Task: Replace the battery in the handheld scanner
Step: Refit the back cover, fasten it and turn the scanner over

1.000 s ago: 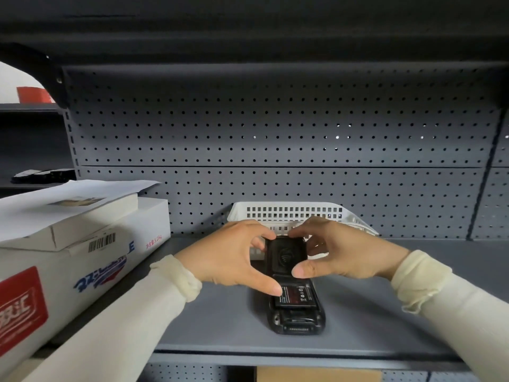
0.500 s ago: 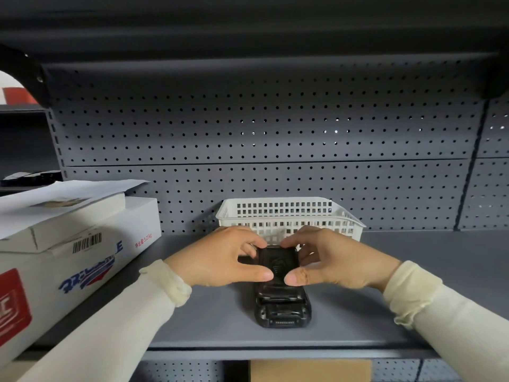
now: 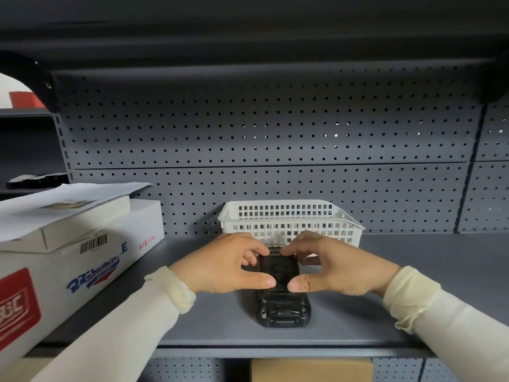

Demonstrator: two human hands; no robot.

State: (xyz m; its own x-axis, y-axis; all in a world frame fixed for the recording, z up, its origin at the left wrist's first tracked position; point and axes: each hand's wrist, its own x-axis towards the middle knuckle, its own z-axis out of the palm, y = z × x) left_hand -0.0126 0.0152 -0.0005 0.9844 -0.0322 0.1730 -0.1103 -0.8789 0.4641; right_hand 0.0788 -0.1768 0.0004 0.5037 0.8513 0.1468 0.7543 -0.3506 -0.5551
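Scanner (image 3: 283, 307): black handheld unit, lying flat on the grey metal shelf (image 3: 413, 285), back side up, long axis running away from the camera. Near end shows a row of small contacts on its edge. Position is just in front of the white plastic basket (image 3: 292, 219), roughly mid-shelf.

Head view, hands. Left hand (image 3: 223, 264) and right hand (image 3: 338, 267) come in from either side and meet over the far half of the scanner. Both are curled in a pinch on the black back cover (image 3: 278, 271), which carries a faint embossed emblem. Each thumb tip presses on the cover's near edge, left thumb at the left corner, right thumb at the right corner; forefingers hook over the far end. Cover sits on the scanner body; whether it is fully seated or latched cannot be told from this angle. Battery is not visible under the cover. Both forearms wear cream sleeves (image 3: 446, 321) with gathered cuffs.

Head view, surroundings. Basket stands against the grey pegboard back panel (image 3: 261, 128); its contents cannot be made out through the lattice. White carton (image 3: 82, 260) with a barcode label, blue lettering and a red patch sits at the left of the shelf, well apart from the scanner, with a flatter white box (image 3: 60, 216) resting on top. Brown cardboard box (image 3: 311, 369) partly shows below the shelf's front lip.
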